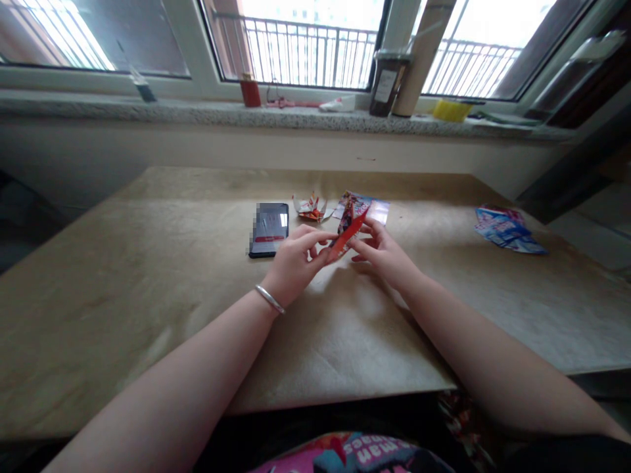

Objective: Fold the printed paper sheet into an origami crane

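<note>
A red printed packet (349, 238) is held up on edge above the table, its front face turned partly away. My left hand (302, 253), with a silver bangle at the wrist, pinches its lower left end between thumb and fingers. At the packet's right side, my right hand (382, 249) has its fingers bent against it. Just behind lies a colourful printed sheet or wrapper (378, 209), partly covered by the packet. Left of that, a crumpled white, orange and red wrapper (311, 208) rests on the table. A dark phone (270, 230) with a lit screen lies beside my left hand.
Blue and red packets (510, 230) lie in a pile at the right of the beige table (187, 302). Along the stone windowsill (207, 115) stand a red container (250, 90), a dark jar (387, 85) and a yellow object (451, 110). Printed cloth or packaging (359, 454) shows below the table's front edge.
</note>
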### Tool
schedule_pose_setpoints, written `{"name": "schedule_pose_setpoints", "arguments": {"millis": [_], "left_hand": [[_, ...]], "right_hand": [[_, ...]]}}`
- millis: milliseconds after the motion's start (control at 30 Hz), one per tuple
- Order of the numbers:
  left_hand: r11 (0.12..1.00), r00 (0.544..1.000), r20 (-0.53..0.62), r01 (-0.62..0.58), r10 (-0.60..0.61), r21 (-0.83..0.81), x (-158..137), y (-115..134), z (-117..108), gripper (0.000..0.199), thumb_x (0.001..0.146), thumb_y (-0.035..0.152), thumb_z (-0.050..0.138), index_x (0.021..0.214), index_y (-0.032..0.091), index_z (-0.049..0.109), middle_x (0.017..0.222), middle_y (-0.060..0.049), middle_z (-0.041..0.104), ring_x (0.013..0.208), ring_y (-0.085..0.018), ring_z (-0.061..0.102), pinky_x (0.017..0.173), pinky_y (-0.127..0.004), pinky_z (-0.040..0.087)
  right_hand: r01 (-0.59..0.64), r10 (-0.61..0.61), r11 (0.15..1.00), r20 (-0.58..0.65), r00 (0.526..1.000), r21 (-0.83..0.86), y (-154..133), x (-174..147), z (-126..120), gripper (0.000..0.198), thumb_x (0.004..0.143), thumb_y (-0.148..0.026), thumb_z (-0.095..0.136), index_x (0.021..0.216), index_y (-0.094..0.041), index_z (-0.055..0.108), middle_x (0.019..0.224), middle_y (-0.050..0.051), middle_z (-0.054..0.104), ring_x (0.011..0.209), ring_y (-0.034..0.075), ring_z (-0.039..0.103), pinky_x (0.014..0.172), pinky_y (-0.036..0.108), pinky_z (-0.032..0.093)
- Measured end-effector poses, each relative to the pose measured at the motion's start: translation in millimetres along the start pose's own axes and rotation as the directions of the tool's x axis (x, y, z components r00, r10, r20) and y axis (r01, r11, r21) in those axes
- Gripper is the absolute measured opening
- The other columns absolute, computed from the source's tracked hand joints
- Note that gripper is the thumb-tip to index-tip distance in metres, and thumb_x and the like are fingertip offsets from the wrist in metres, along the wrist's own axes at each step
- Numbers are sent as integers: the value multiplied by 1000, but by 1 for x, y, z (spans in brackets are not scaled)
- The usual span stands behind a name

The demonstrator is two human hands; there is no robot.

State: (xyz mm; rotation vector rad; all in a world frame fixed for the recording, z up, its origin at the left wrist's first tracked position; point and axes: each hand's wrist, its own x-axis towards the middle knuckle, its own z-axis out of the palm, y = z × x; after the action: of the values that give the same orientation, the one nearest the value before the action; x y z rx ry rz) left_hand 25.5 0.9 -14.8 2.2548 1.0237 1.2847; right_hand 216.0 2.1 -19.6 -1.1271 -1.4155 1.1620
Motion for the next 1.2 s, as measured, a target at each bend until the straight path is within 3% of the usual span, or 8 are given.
{"name": "schedule_pose_setpoints", "arguments": {"millis": [200, 333, 433, 500, 733, 933, 1067, 1200], "left_hand": [[1000, 998, 64, -28, 28, 0, -2, 0, 2, 18, 81, 11, 58, 96, 18, 67, 89, -3, 57, 68, -8, 52, 60, -19, 48], [996, 996, 28, 86, -86, -9, -1, -2, 5, 27, 79, 12, 59, 105, 17, 60, 94, -3, 54, 63, -6, 50, 57, -19, 48], [982, 982, -29, 185, -186, -46, -1, -5, 6, 40, 76, 12, 60, 115, 17, 52, 96, -3, 51, 56, -3, 46, 55, -19, 48], [980, 980, -5, 197, -197, -21, 0, -6, 5, 36, 77, 13, 60, 112, 17, 55, 96, -3, 52, 56, -4, 47, 56, -20, 48], [973, 997, 33, 64, -74, 223, 2, -5, 0, 22, 79, 16, 60, 100, 18, 64, 93, -5, 64, 93, -20, 56, 87, -39, 44], [997, 995, 88, 33, -40, 74, -1, -3, 3, 36, 78, 10, 58, 113, 15, 55, 96, -5, 61, 82, -14, 58, 80, -30, 48], [990, 987, 160, -22, -1, 140, -1, 1, 1, 25, 79, 13, 57, 104, 18, 59, 98, -5, 61, 94, -18, 57, 87, -34, 47], [978, 969, 241, 7, -58, 208, -1, 3, -1, 18, 81, 18, 55, 98, 18, 62, 97, -6, 63, 94, -21, 59, 87, -37, 47]], "right_hand": [[23, -22, 999, 28, 999, -34, 6, 1, 0, 58, 71, -44, 68, 122, -29, 45, 113, 5, 60, 85, 19, 62, 75, 37, 55], [39, -42, 995, -36, 998, -88, 8, 2, -2, 50, 71, -44, 68, 112, -26, 48, 100, 3, 63, 77, 16, 61, 72, 36, 54], [11, -14, 999, -60, 998, -46, 9, 3, -2, 46, 70, -44, 68, 107, -24, 48, 93, 1, 64, 74, 16, 61, 67, 32, 54], [4, -4, 1000, -77, 997, 5, 8, 4, -2, 44, 69, -43, 68, 102, -24, 48, 92, 2, 64, 78, 16, 62, 68, 32, 54], [-47, 46, 998, -23, 999, -42, 7, 2, 0, 44, 69, -46, 66, 102, -21, 50, 92, 4, 65, 77, 18, 62, 61, 30, 51], [-82, 83, 994, 20, 996, -66, 6, 2, -1, 42, 70, -44, 66, 100, -20, 51, 85, 2, 65, 66, 14, 59, 54, 25, 48], [-110, 110, 991, 4, 994, -82, 7, 3, -2, 38, 70, -43, 67, 98, -21, 53, 85, 2, 65, 60, 13, 57, 50, 25, 47], [-112, 112, 990, -7, 994, -89, 9, 4, -2, 36, 70, -42, 67, 95, -21, 53, 85, 2, 64, 64, 14, 58, 51, 26, 47]]}}
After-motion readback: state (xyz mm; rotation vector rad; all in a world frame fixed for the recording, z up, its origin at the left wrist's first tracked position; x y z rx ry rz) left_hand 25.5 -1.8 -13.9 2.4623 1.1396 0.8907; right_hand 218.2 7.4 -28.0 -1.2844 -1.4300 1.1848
